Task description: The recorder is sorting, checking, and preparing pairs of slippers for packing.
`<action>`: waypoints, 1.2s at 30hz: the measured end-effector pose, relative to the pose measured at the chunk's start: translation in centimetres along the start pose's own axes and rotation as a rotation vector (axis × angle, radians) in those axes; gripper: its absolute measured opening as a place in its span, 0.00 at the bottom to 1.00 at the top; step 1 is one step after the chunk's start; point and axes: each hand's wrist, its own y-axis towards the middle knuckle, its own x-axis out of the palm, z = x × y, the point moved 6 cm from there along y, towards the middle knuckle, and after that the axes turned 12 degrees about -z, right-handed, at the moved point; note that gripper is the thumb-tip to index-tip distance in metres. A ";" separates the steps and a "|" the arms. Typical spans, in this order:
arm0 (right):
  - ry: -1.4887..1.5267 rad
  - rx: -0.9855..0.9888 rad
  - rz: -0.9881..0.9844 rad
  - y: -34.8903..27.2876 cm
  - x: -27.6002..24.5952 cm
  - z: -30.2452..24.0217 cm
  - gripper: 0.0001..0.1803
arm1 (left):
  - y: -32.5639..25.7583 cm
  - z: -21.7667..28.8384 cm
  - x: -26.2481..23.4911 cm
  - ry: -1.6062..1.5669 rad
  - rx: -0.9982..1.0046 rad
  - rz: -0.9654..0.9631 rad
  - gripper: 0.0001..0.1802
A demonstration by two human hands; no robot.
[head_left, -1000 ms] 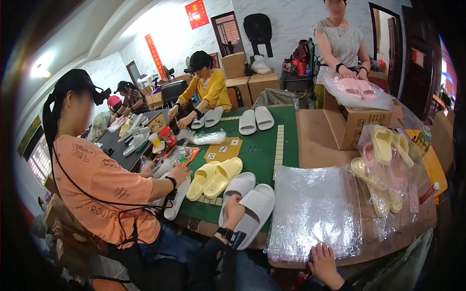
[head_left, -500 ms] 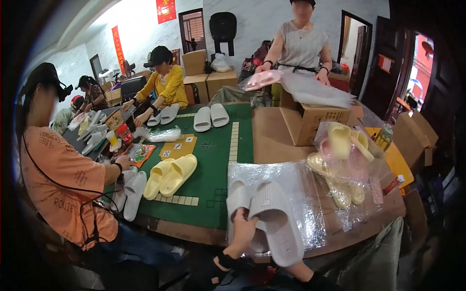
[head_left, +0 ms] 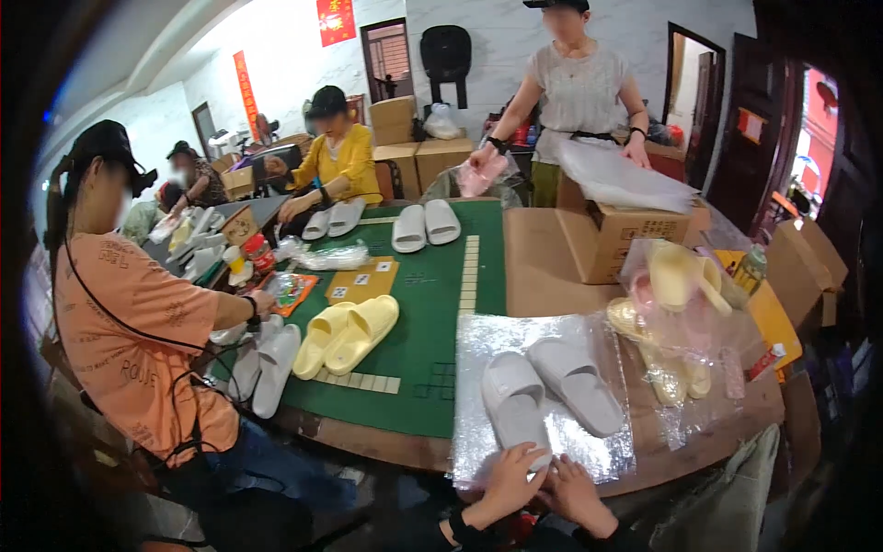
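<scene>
Two light grey slippers lie side by side on a clear plastic bag [head_left: 478, 340] at the table's near edge. My left hand [head_left: 509, 485] has its fingers closed on the heel of the left grey slipper [head_left: 515, 414]. Just to its right, my right hand [head_left: 578, 494] rests by the same heel, fingers stretched out and partly spread, with nothing seen in them. The right grey slipper [head_left: 579, 386] lies tilted outward, and neither hand touches it. What my palms cover is hidden.
Yellow slippers [head_left: 348, 336] stand on the green mat [head_left: 423, 368]. Bagged yellow slippers [head_left: 658, 359] lie to the right, before an open cardboard box [head_left: 635, 237]. A person in orange [head_left: 138, 322] works at left; others stand or sit across.
The grey slippers, earlier held up and tilted in my hand, now lie apart on the bag. My hands have moved to the near heel. Across the table, the person's pink item has been lowered.
</scene>
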 end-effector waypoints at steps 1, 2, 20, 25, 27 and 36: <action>0.150 0.001 -0.133 0.7 -0.7 0.5 0.23 | -1.4 0.2 -0.4 0.062 -0.089 -0.013 0.18; 0.298 0.001 -0.272 1.3 -1.2 0.9 0.20 | -2.6 -0.1 -0.1 0.147 -0.097 -0.043 0.18; 0.748 -0.058 -0.038 10.3 -2.6 6.9 0.18 | -6.1 -1.3 1.6 0.472 -0.036 -0.084 0.20; 0.803 0.051 -0.097 12.1 -2.5 5.5 0.24 | -6.1 -1.7 2.2 0.547 -0.027 -0.135 0.25; 0.706 0.117 -0.103 12.5 -3.3 5.3 0.24 | -6.0 -1.8 2.5 0.569 -0.020 -0.174 0.27; 0.604 0.149 -0.053 15.1 -2.1 5.0 0.27 | -5.8 -2.8 3.0 0.619 -0.054 -0.327 0.29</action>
